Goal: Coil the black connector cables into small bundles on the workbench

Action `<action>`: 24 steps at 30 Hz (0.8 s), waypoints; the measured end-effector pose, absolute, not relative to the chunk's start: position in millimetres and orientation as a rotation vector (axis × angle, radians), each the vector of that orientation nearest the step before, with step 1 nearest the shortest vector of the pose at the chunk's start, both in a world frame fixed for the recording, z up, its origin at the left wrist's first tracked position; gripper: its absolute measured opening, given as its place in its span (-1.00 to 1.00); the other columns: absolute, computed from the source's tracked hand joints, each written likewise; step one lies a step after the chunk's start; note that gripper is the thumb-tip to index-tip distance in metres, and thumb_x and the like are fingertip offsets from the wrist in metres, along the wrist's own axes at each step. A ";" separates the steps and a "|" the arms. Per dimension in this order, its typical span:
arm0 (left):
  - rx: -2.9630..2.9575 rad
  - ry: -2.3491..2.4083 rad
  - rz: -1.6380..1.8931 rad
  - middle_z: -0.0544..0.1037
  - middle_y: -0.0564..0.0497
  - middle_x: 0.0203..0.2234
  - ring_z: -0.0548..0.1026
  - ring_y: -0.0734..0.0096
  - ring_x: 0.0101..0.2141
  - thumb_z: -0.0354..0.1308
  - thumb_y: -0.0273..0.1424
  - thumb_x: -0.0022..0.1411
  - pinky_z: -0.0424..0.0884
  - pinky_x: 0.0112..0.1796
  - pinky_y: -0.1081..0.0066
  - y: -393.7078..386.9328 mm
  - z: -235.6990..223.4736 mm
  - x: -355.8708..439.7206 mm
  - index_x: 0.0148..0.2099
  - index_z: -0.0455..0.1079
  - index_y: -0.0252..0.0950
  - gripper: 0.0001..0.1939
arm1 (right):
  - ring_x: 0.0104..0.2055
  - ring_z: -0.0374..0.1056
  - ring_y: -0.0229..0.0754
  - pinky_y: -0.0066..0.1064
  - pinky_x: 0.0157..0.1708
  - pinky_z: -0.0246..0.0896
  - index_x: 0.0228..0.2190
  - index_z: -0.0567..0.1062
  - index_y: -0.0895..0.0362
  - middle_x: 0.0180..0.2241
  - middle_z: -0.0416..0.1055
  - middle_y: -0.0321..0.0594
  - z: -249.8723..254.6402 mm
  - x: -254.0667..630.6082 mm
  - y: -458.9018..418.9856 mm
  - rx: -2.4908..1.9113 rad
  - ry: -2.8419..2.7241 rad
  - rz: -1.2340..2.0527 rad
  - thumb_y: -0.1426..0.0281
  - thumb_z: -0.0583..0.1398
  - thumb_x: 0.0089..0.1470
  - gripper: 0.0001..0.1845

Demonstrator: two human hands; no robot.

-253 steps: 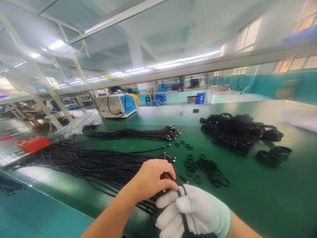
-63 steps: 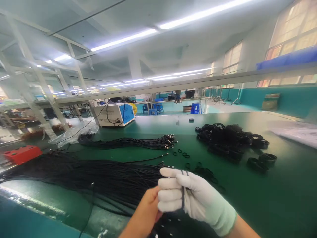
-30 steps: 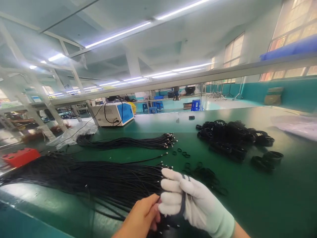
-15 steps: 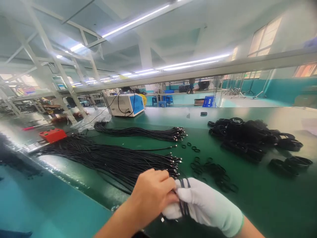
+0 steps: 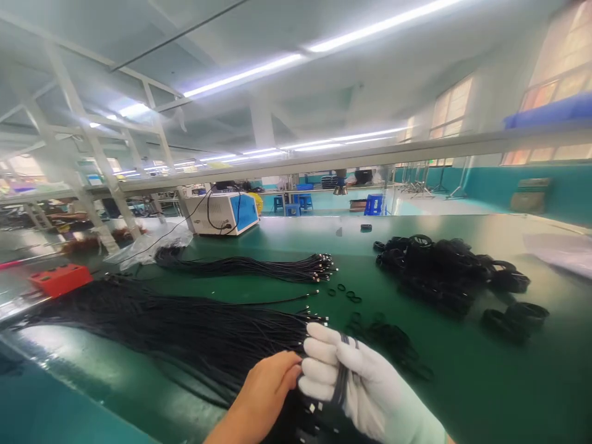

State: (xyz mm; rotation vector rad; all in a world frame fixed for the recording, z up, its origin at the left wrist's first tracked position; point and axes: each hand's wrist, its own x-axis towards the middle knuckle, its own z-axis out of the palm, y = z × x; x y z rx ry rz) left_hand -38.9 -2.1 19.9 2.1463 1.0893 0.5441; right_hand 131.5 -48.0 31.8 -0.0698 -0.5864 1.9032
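Observation:
My right hand (image 5: 351, 376), in a white glove, has its fingers curled, with black cable (image 5: 341, 379) looped round it; the thumb presses over the strands. My bare left hand (image 5: 268, 382) is closed right beside the gloved fingertips, pinching a dark piece of the cable that is mostly hidden. Under the hands, small pale connector ends (image 5: 315, 407) show against dark cable. A large bundle of straight black cables (image 5: 185, 320) lies to the left, and a second, thinner bundle (image 5: 259, 266) lies behind it.
Coiled black cables (image 5: 435, 271) are heaped at the right. Small black rings (image 5: 354, 297) lie mid-table, near a blurred dark pile (image 5: 388, 336). A red box (image 5: 61, 280) stands left; a white-and-blue machine (image 5: 226, 213) stands behind. A shelf beam (image 5: 300, 163) crosses above the table.
My left hand has moved down and left, off the back of the glove to its fingertips. The gloved palm and fingers show more now. The view has shifted a little.

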 end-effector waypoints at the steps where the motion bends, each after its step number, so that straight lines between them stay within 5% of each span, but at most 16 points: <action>1: 2.272 1.171 0.545 0.51 0.06 -0.40 0.42 0.39 -0.39 -0.12 -0.37 0.28 0.27 -0.37 0.48 -7.1 15.3 -41.7 -0.29 0.42 -0.24 -0.72 | -0.45 0.08 -0.34 -0.34 -0.31 0.06 -0.19 0.37 0.20 -0.49 0.09 -0.37 31.6 135.4 -45.5 -0.095 -0.575 1.855 0.39 0.29 -0.06 -0.64; 7: 2.946 1.226 0.689 0.48 0.06 -0.48 0.39 0.34 -0.50 -0.08 -0.52 0.19 0.17 -0.45 0.38 -42.3 6.7 -33.9 -0.28 0.37 -0.19 -0.79 | -0.26 0.34 -0.19 -0.11 -0.02 0.08 -0.14 0.41 0.19 -0.26 0.39 -0.14 24.3 143.9 -40.9 -0.357 -0.588 1.721 0.38 0.26 -0.01 -0.65; 11: 3.095 0.919 0.737 0.43 0.10 -0.54 0.33 0.41 -0.55 0.03 -0.49 0.19 0.09 -0.48 0.38 -42.0 31.3 -30.4 -0.41 0.32 -0.24 -0.87 | -0.22 0.37 -0.13 -0.21 -0.13 0.16 -0.10 0.39 0.22 -0.20 0.41 -0.02 21.5 135.1 -50.9 -0.560 -0.684 1.823 0.41 0.27 -0.03 -0.58; 15: 2.955 0.833 0.593 0.43 0.12 -0.48 0.32 0.47 -0.48 0.17 -0.36 0.16 0.14 -0.42 0.43 -27.8 61.3 -44.7 -0.38 0.35 -0.25 -0.90 | -0.33 0.27 -0.24 -0.33 -0.26 0.12 -0.23 0.44 0.33 -0.35 0.35 -0.08 20.4 123.1 -62.0 -0.413 -0.936 2.063 0.39 0.26 -0.02 -0.69; 20: 2.245 0.854 0.541 0.46 0.10 -0.41 0.39 0.51 -0.40 0.27 -0.47 0.02 0.28 -0.38 0.56 -12.0 59.0 -50.8 -0.36 0.45 -0.29 -0.92 | -0.47 0.13 -0.32 -0.36 -0.36 0.08 -0.29 0.39 0.27 -0.48 0.18 -0.28 6.4 110.5 -65.8 -0.224 -0.797 2.317 0.34 0.30 -0.10 -0.65; 24: 1.904 0.849 0.619 0.55 -0.01 -0.37 0.46 0.39 -0.30 0.07 -0.44 0.17 0.34 -0.25 0.48 -11.9 33.5 -44.2 -0.28 0.50 -0.36 -0.82 | -0.51 0.07 -0.36 -0.39 -0.39 0.04 -0.35 0.35 0.21 -0.53 0.10 -0.36 -1.1 104.2 -64.6 -0.148 -0.605 2.332 0.44 0.31 -0.13 -0.72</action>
